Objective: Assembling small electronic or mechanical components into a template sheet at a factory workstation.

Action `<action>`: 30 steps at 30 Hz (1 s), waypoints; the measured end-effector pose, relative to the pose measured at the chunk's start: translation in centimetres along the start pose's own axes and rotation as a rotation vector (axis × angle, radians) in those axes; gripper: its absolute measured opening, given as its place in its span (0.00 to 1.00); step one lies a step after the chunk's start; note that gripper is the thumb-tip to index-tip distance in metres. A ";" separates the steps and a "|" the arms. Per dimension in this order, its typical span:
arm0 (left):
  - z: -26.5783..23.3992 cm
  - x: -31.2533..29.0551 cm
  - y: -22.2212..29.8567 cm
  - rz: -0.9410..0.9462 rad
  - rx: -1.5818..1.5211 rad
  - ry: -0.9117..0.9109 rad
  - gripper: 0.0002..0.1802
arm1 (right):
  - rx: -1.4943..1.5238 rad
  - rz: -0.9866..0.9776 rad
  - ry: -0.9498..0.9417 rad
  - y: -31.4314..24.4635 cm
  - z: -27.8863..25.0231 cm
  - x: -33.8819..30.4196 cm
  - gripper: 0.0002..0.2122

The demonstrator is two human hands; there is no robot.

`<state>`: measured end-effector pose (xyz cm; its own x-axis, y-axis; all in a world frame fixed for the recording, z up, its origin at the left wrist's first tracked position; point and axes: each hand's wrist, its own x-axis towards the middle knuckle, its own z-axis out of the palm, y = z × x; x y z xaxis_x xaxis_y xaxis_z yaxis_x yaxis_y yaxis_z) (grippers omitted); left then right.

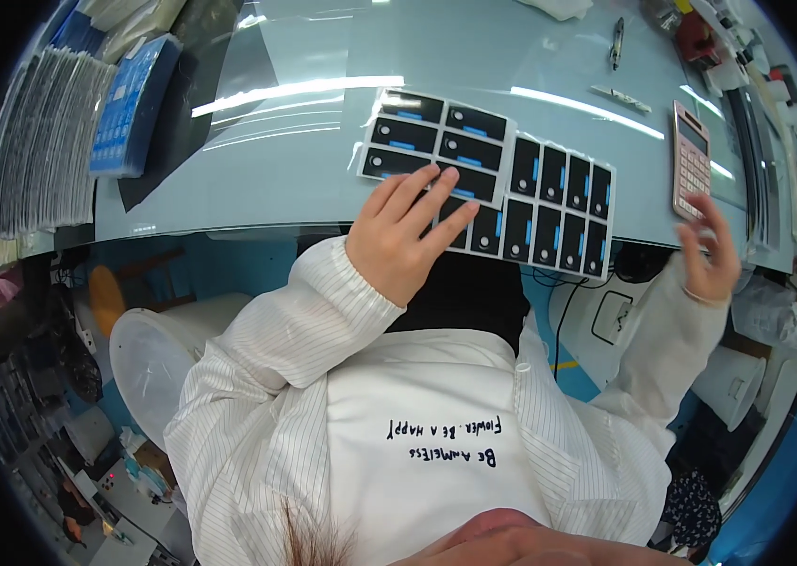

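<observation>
Two white-bordered sheets of black rectangular labels, each label with a pale round dot and a blue strip, lie overlapping at the table's front edge. My left hand (406,234) rests on them with its fingers spread, fingertips on the upper sheet (470,148). The lower sheet (549,206) sticks out to the right from under the upper one and reaches past the table edge towards me. Off to the right, my right hand (712,253) is raised at the edge with its fingers apart and nothing in them. Nearest to it is a pink calculator (692,162).
At the left stand a tall stack of thin sheets (51,141) and a blue pack (134,111). A dark pen (617,44) and a slim light-coloured tool (621,98) lie far right on the glossy table (276,141). Below the table's left part stands a white bin (149,368).
</observation>
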<state>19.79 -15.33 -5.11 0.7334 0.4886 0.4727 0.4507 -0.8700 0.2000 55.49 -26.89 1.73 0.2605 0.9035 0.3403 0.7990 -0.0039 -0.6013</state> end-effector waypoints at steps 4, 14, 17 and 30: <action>-1.4 0.3 0.8 0.052 0.017 0.042 0.17 | 0.123 -0.274 -0.407 -3.8 6.3 5.9 0.24; -6.0 0.3 0.3 0.190 0.091 0.287 0.10 | 0.869 0.325 -1.107 -9.3 14.8 10.4 0.21; -8.6 -0.8 -1.5 0.153 0.171 0.237 0.12 | 0.902 0.334 -1.101 -11.6 15.9 11.3 0.17; -12.3 -6.8 -9.6 -0.265 0.419 0.397 0.11 | 0.640 -0.065 -1.136 -18.2 21.9 19.0 0.19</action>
<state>4.21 -11.09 0.31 0.3611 0.5517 0.7519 0.8110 -0.5838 0.0389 33.99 -0.29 3.27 -0.6205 0.7508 -0.2263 0.3124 -0.0280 -0.9495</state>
